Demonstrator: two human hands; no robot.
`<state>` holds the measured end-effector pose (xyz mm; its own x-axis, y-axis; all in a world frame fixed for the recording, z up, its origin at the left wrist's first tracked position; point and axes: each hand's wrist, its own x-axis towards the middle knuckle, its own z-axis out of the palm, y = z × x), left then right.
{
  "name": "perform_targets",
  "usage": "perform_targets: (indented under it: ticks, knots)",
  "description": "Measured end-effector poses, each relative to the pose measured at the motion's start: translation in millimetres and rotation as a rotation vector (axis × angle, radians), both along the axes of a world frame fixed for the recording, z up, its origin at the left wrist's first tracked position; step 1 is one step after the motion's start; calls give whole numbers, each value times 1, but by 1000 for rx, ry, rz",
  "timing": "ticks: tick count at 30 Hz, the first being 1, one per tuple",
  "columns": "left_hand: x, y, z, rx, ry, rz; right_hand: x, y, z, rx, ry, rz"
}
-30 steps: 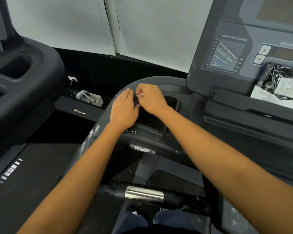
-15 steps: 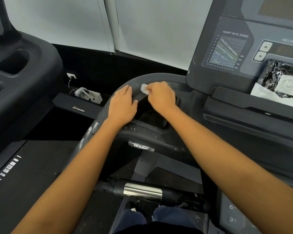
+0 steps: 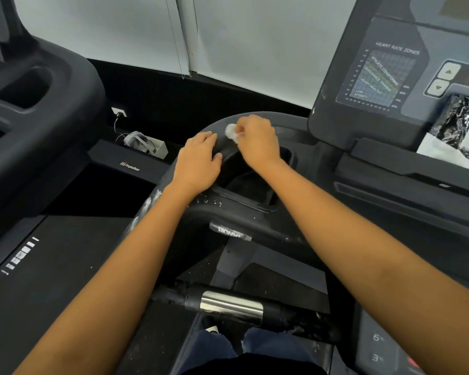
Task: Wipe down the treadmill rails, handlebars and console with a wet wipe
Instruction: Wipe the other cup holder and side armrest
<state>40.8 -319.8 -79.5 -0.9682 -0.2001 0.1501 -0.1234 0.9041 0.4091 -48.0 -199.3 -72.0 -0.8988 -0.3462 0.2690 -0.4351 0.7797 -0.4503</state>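
Observation:
My right hand [image 3: 257, 143] pinches a small crumpled white wet wipe [image 3: 231, 132] against the curved black rim of the treadmill's left console wing [image 3: 217, 124], just above the cup-holder recess [image 3: 244, 182]. My left hand [image 3: 198, 163] lies flat, fingers together, on the same rim just left of the recess, holding nothing. The grey console panel [image 3: 379, 77] with its heart-rate chart rises to the right. A black handlebar with a chrome sensor band [image 3: 230, 304] crosses below my forearms.
A neighbouring treadmill's black console [image 3: 35, 109] fills the left side, its deck [image 3: 52, 266] below. A foil wipe packet [image 3: 460, 125] rests on the console ledge at right. A wall socket with a plug [image 3: 119, 112] and a white box [image 3: 146, 146] sit by the floor, under white blinds.
My right hand has slid up and forward along the rim with the wipe, which now shows beyond the fingers. My left hand has stayed in place on the rim.

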Motion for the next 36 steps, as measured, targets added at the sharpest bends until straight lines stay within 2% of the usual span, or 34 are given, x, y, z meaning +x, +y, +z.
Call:
perform_targets:
  ticks: [4,6,8,10,12,13,14,18,20,22,25,27,29,33,34,36]
  knots:
    - [1,0,0,33,-13,4,-37,30,0,3,-14,-250]
    - [3,0,1,58,-2,4,-33,13,-2,-29,-36,-279]
    - [5,-2,2,92,23,20,-11,-16,-10,-112,-30,-146]
    - [7,-5,0,114,72,42,21,-37,-16,-162,-10,151]
    - [13,-9,-1,106,96,44,35,-34,-22,-133,-23,389]
    - [16,-10,-1,88,82,34,28,-26,-21,-82,-33,435]
    - [19,-11,-1,61,55,28,18,-16,-21,-14,-32,422]
    - [29,-8,3,0,-35,83,-45,3,-13,184,-66,153]
    - [33,-11,3,20,-44,107,-48,-11,-7,210,-75,134]
    - [36,-16,1,53,-59,147,-25,-30,-9,185,-94,214]
    - [41,-24,-3,87,-102,182,29,-44,-22,170,-72,490]
    - [43,-29,-5,107,-141,191,34,-37,-17,179,-49,607]
    - [45,-31,-4,91,-176,195,8,-34,-11,221,26,569]
    - [46,-28,-2,53,-184,202,-36,-37,-6,312,-27,206]
    - [46,-27,-2,48,-176,203,-26,-44,-6,282,-34,176]
    - [46,-24,-4,49,-149,200,9,-56,-12,194,-25,247]
